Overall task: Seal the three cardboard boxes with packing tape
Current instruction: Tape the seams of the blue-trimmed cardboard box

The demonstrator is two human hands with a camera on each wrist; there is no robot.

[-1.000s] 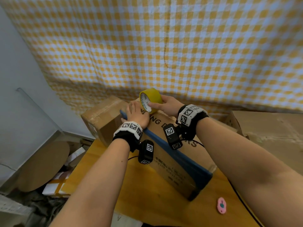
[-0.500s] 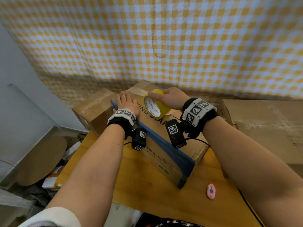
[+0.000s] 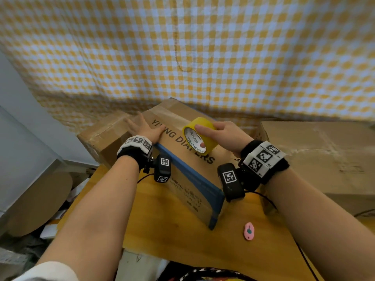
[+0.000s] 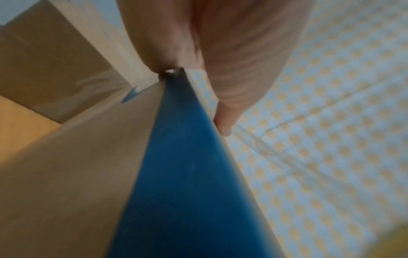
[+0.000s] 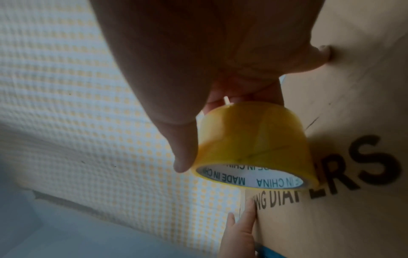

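Note:
A printed cardboard box (image 3: pixel 182 122) with a blue edge strip (image 3: pixel 192 177) lies on the wooden table (image 3: pixel 172 236). My left hand (image 3: pixel 145 128) lies flat on the box's far left top, fingers straight. My right hand (image 3: pixel 221 133) grips a yellow roll of packing tape (image 3: pixel 199 136) standing on edge on the box top. In the right wrist view the tape roll (image 5: pixel 253 144) sits beside the printed lettering, held between thumb and fingers. The left wrist view shows the blue strip (image 4: pixel 187 174) under my palm (image 4: pixel 209 43). A second box (image 3: pixel 103 136) stands left, a third box (image 3: pixel 324 159) right.
A small pink cutter (image 3: pixel 249 231) lies on the table near the front right. A yellow checked cloth (image 3: pixel 182 47) hangs behind the boxes. Cardboard discs and scraps (image 3: pixel 36 201) lie on the floor to the left, below a grey surface (image 3: pixel 24 155).
My right hand has drawn the tape roll toward me along the box top. My left hand has slid farther away and flattened near the far edge.

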